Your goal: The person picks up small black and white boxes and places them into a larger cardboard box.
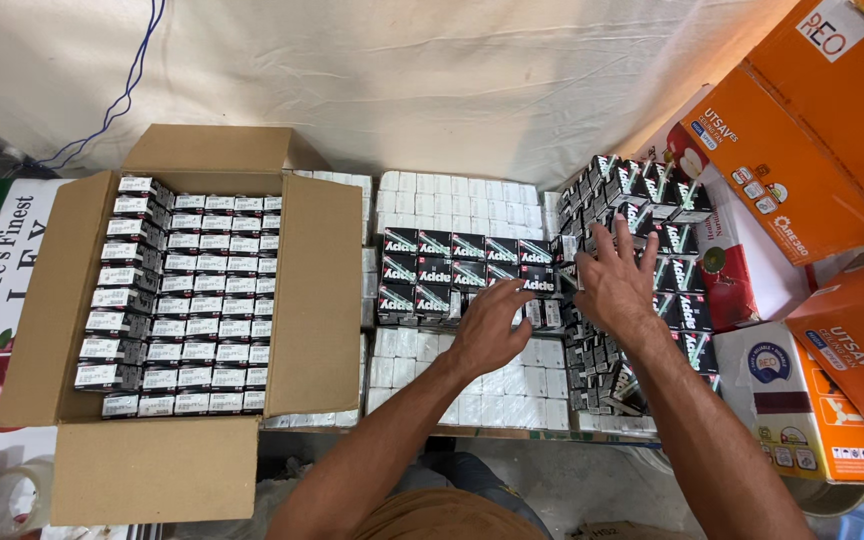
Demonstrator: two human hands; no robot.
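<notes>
Left hand (490, 325), grip curled loosely onto the front row of small black boxes (462, 268) mid-bench, while the right hand (614, 280) lies flat, grip open with fingers spread, on the jumbled box pile (667, 215) beside it, with the filled carton (187, 300) far left.

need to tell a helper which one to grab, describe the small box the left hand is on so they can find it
Start at the open cardboard carton on the left, then move right to the flat block of small black boxes lying on white packs. The box sits at that block's right end, under the left hand fingertips; it is the last one before the jumbled heap by the right hand.
</notes>
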